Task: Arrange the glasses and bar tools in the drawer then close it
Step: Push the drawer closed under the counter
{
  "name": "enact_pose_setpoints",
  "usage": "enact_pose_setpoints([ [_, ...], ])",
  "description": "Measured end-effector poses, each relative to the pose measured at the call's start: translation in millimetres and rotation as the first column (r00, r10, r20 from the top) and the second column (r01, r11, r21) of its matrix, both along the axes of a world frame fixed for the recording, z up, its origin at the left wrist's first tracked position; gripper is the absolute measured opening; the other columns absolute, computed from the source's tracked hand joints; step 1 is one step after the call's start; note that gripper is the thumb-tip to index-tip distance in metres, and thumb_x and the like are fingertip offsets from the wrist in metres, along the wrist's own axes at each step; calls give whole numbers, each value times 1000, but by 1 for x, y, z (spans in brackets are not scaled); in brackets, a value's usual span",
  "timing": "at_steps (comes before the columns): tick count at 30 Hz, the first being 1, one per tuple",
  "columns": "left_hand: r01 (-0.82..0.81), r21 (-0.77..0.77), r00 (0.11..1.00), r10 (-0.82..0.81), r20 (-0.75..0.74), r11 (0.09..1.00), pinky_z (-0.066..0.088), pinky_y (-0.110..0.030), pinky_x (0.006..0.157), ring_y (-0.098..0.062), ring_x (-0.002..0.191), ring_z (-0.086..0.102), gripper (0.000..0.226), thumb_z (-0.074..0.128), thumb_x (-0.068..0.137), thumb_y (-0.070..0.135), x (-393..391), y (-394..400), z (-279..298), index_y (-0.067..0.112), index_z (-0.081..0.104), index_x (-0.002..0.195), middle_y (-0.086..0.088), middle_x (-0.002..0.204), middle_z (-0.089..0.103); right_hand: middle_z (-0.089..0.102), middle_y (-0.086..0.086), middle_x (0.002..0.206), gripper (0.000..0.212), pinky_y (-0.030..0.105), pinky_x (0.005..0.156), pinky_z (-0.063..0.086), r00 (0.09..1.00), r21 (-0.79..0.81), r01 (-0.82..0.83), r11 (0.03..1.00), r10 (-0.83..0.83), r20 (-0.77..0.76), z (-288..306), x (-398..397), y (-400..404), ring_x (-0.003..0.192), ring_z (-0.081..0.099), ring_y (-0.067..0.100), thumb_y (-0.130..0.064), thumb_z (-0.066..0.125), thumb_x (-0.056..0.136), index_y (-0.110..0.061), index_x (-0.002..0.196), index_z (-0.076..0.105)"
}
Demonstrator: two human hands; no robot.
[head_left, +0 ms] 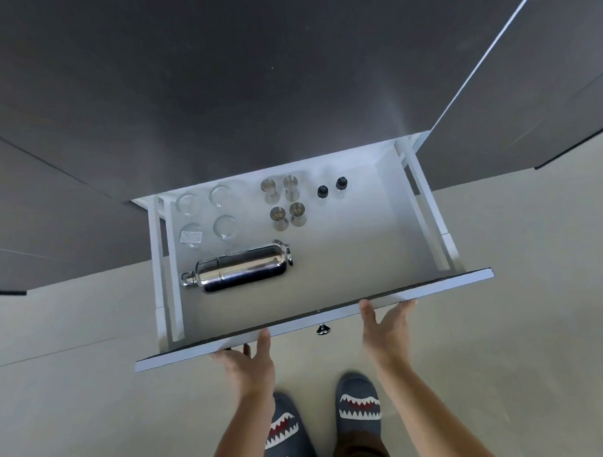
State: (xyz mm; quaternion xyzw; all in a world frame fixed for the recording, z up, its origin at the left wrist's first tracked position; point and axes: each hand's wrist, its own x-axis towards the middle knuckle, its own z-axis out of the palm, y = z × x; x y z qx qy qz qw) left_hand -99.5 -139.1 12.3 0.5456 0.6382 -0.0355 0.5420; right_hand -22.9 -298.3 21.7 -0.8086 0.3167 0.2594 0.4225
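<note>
The white drawer stands pulled out below me. Inside, several clear glasses sit at the back left and several steel jiggers stand in the middle back. Two small bottles with black caps are to their right. A shiny steel cocktail shaker lies on its side toward the front left. My left hand rests flat against the drawer front, fingers spread. My right hand does the same further right, thumb on the top edge. Neither hand holds anything.
A small metal knob sticks out of the drawer front between my hands. Dark cabinet fronts rise above and to both sides. The beige floor lies below, with my two shark-print slippers under the drawer.
</note>
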Motion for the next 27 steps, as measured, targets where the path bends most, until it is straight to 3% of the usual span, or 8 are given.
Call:
enact_pose_setpoints([
  [3,15,6,1000,-15,-2,1000,34,-39,112,-23,137,42,85,66,87,33,9,3,-1,17,9,148,-6,155,30,11,8,162,90,36,117,21,1000,-27,4,1000,-4,6,-2,9,4,148,20,26,-44,47,96,-9,151,-14],
  [6,19,23,999,-19,-30,1000,34,-48,113,-25,136,44,89,64,86,42,25,9,1,15,7,148,-6,153,34,13,6,162,88,36,114,26,999,-33,8,999,-6,43,-5,23,13,145,26,27,-44,47,95,-12,152,-12],
  [14,57,55,998,-55,-39,997,33,-41,110,-31,140,36,102,58,88,46,79,35,-5,11,-14,151,-11,156,30,32,18,154,92,38,107,36,998,-43,30,999,-27,63,-14,79,36,136,40,36,-46,49,95,-8,151,-13],
  [22,54,64,998,-52,-33,997,44,-44,103,-36,134,41,104,61,86,46,137,63,-6,10,-13,151,-14,155,31,41,17,149,92,39,97,42,995,0,77,997,-77,63,-17,139,63,129,47,37,-43,51,94,-12,151,-14],
  [27,83,56,996,-82,-21,995,32,-42,114,-36,139,35,87,55,92,39,173,83,-2,8,2,152,-16,156,27,40,13,149,90,34,81,37,986,56,158,986,-161,38,-13,174,82,122,50,35,-41,54,93,-15,152,-8],
])
